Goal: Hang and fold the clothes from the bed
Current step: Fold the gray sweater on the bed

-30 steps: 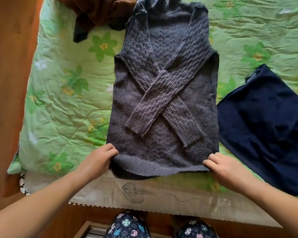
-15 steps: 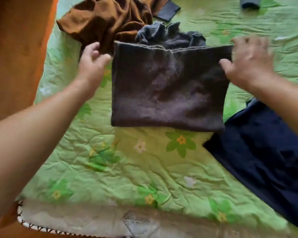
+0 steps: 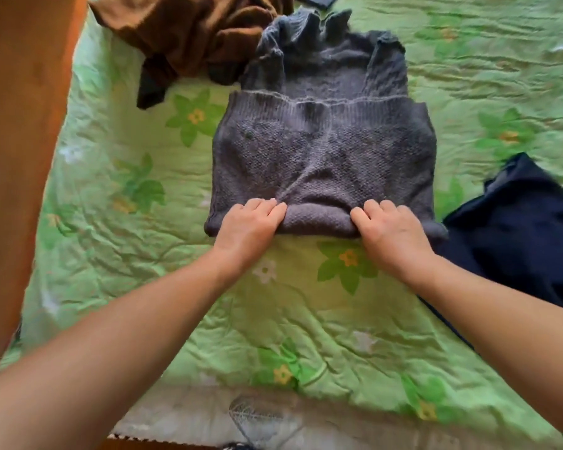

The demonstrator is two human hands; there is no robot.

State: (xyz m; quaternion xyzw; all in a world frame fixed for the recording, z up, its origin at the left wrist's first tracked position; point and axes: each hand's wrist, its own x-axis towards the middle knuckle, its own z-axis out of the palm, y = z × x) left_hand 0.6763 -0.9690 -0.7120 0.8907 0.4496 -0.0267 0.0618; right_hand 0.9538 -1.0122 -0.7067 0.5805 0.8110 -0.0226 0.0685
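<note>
Grey knit sweater (image 3: 322,151): lies mid-bed (image 3: 137,287), ribbed hem folded up across the chest, collar at the far end.
Handling: judged soft, limp, thick but light; not slippery; likely to sag and bunch if lifted from one point.
Hold points: the near fold, at two spread points.
Left hand (image 3: 247,225): fingers curled onto the near fold, left of centre; knit puckers at the fingertips.
Right hand (image 3: 390,232): fingers curled likewise, right of centre.
Grip: thumbs hidden; both hands probably pinch the fold.
Relation: sweater extends away from both hands.
Neighbours: brown garment (image 3: 192,30) touches the collar; navy garment (image 3: 517,228) just beside the right corner.
</note>
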